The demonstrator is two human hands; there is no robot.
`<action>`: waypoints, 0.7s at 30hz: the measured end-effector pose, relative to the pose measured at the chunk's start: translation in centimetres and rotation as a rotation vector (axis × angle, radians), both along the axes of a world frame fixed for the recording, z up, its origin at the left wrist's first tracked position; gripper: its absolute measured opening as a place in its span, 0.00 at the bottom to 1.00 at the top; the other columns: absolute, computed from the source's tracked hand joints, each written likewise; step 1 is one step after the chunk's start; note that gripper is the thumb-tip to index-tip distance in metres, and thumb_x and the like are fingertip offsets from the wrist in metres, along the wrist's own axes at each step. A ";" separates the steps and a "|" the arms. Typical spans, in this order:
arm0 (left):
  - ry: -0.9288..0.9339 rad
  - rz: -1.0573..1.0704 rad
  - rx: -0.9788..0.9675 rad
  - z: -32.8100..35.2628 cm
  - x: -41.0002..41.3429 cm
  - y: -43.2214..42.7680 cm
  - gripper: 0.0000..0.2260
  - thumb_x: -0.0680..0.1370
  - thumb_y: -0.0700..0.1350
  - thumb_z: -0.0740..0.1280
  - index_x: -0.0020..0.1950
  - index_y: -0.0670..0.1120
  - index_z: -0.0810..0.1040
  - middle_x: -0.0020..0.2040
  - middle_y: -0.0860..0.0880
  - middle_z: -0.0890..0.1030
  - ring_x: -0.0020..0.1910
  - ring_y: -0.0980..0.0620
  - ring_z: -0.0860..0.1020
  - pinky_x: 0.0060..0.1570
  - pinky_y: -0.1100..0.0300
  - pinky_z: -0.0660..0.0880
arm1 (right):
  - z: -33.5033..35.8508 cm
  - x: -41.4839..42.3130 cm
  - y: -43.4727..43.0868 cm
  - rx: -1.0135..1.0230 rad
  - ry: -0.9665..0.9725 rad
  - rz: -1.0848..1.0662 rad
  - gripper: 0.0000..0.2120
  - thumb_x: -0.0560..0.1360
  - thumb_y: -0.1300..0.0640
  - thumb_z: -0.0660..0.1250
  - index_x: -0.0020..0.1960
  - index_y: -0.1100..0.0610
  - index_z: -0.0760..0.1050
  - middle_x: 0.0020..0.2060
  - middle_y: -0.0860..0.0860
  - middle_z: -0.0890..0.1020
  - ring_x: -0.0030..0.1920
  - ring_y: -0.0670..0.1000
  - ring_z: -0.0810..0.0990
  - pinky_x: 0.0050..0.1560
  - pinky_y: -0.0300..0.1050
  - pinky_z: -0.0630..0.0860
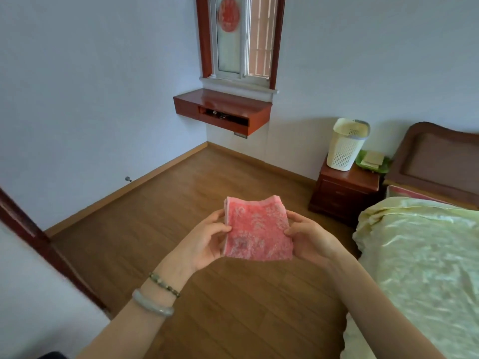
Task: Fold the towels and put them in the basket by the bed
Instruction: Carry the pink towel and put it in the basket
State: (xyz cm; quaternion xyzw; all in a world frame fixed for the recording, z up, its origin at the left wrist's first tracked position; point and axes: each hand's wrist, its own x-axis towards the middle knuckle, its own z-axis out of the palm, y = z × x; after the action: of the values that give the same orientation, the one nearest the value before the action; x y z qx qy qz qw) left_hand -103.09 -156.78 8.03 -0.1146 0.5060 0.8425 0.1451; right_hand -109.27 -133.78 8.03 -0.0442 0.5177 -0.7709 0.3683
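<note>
Head view: left hand (204, 238) pinches the left edge of the folded pink towel (258, 229), thumb in front and fingers curled behind. Opposite, the right hand (309, 237) pinches the right edge likewise, so the small square stays taut and flat in mid-air above the wooden floor (181, 193). Further right, the white laundry basket (344, 146) waits on the nightstand (344, 187), against its back edge, beside the bed (420, 255); carrying the towel over seems next.

Both bare forearms reach forward, converging mid-frame. Left hand (204, 240): palm turned inward, thumb on top, fingers curled, pinching the left edge of a folded pink towel (258, 229). Right hand (308, 238): mirrored, thumb forward, pinching the right edge. Left wrist carries two bracelets (158, 294).
</note>
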 end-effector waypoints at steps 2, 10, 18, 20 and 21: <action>-0.009 -0.028 0.012 -0.1 -3.7 0.1 0.19 0.77 0.33 0.59 0.65 0.48 0.72 0.54 0.42 0.76 0.52 0.46 0.76 0.54 0.48 0.75 | -0.2 -3.2 0.3 -0.002 -0.002 -0.028 0.30 0.64 0.68 0.64 0.66 0.55 0.68 0.60 0.59 0.75 0.58 0.61 0.77 0.46 0.53 0.80; 0.004 -0.140 0.016 0.1 -20.5 -0.1 0.18 0.77 0.34 0.59 0.65 0.48 0.72 0.56 0.41 0.74 0.53 0.46 0.76 0.41 0.55 0.79 | -0.6 -17.9 0.4 -0.005 0.021 -0.134 0.34 0.62 0.67 0.65 0.68 0.56 0.69 0.61 0.59 0.74 0.58 0.61 0.76 0.52 0.59 0.76; 0.029 -0.258 0.000 2.2 -39.5 -1.0 0.18 0.78 0.34 0.59 0.65 0.49 0.73 0.57 0.40 0.73 0.53 0.46 0.75 0.40 0.55 0.79 | 1.0 -34.2 -0.5 -0.030 0.067 -0.249 0.28 0.62 0.68 0.63 0.62 0.58 0.75 0.54 0.59 0.78 0.55 0.61 0.78 0.55 0.61 0.75; 0.037 -0.293 0.004 2.7 -43.8 -1.1 0.18 0.78 0.34 0.59 0.65 0.48 0.73 0.56 0.41 0.73 0.52 0.46 0.75 0.39 0.55 0.78 | 1.3 -37.9 -0.5 -0.058 0.069 -0.288 0.27 0.61 0.68 0.62 0.61 0.59 0.76 0.52 0.58 0.78 0.52 0.60 0.78 0.54 0.59 0.75; 0.036 -0.312 -0.001 2.9 -45.8 -1.0 0.18 0.78 0.34 0.59 0.65 0.48 0.73 0.56 0.41 0.73 0.52 0.46 0.75 0.40 0.55 0.78 | 1.4 -39.6 -0.5 -0.070 0.068 -0.300 0.27 0.61 0.68 0.62 0.61 0.59 0.76 0.51 0.58 0.78 0.51 0.59 0.78 0.54 0.59 0.75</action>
State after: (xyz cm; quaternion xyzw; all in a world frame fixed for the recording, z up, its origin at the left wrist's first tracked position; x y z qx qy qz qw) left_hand -148.91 -157.75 10.93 -0.0195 0.5205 0.8114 0.2652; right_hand -148.85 -134.23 9.47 -0.0052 0.5033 -0.8330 0.2297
